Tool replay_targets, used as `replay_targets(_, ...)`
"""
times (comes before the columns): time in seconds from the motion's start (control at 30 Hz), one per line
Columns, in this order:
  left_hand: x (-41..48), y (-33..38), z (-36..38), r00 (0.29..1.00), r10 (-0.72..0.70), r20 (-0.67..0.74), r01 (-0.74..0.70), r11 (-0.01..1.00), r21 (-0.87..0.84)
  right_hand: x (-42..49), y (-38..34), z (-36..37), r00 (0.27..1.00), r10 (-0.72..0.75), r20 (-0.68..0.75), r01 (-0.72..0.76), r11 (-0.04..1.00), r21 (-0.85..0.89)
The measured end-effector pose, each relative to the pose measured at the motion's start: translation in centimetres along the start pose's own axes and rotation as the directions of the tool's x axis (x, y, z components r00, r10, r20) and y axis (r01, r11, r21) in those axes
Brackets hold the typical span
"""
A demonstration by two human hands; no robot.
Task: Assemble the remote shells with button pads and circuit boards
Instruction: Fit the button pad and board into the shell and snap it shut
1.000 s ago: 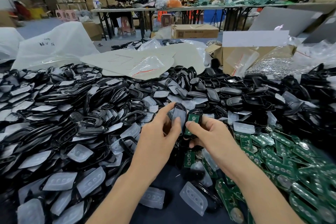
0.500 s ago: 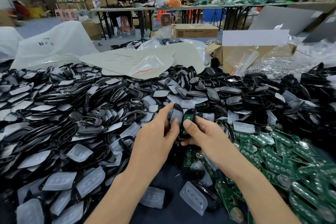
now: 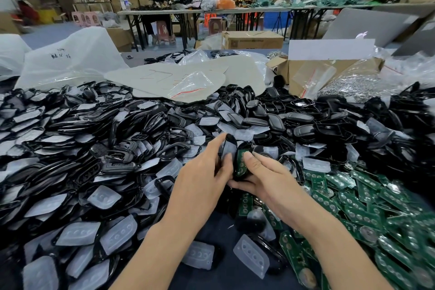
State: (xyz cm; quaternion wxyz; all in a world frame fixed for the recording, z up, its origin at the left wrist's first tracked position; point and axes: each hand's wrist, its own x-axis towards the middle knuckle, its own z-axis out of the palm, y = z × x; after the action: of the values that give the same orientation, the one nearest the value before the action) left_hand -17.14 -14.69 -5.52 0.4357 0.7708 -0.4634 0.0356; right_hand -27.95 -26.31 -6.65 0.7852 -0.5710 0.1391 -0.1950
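The left hand (image 3: 202,181) pinches a padded shell half (image 3: 228,148); the right hand (image 3: 268,179) grips the other shell half (image 3: 244,145), thumb pressing a circuit board (image 3: 239,168) into it. Both halves stand just beside each other between the hands, long axes pointing away, open faces angled inward. Spare boards (image 3: 367,207) lie right of the right hand, loose shells (image 3: 94,148) left of the left

Left hand (image 3: 200,179) pinches padded shell (image 3: 229,148); right hand (image 3: 270,179) grips board-filled shell (image 3: 240,168).
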Motion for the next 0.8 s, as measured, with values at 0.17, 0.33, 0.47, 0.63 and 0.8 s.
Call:
replay_targets(0.17, 0.07, 0.03, -0.17, 1.000, 0.007, -0.018, -0.007, 0.999, 0.039, 0.07, 0.17, -0.25, 1.000, 0.027, -0.006, -0.027, 1.000, 0.002)
replay_targets(0.33, 0.09, 0.12, -0.41, 1.000, 0.024, -0.018, -0.022, 0.997, 0.070, 0.09, 0.19, -0.16, 0.999, 0.035, 0.003, -0.035, 0.999, -0.017)
replay_targets(0.47, 0.06, 0.15, -0.52, 0.999, 0.031, -0.007, -0.031, 0.997, 0.076, -0.04, 0.20, -0.07, 0.999, 0.037, 0.005, -0.037, 0.999, -0.003)
replay_targets(0.63, 0.08, 0.22, -0.58, 0.999, 0.046, -0.004, -0.045, 0.993, 0.107, -0.17, 0.16, -0.13, 1.000, 0.025, 0.008, -0.025, 1.000, -0.009)
replay_targets(0.8, 0.02, 0.26, -0.57, 0.998, 0.058, 0.016, -0.059, 0.990, 0.131, 0.17, 0.66, -0.32, 1.000, 0.002, 0.018, -0.001, 1.000, -0.018)
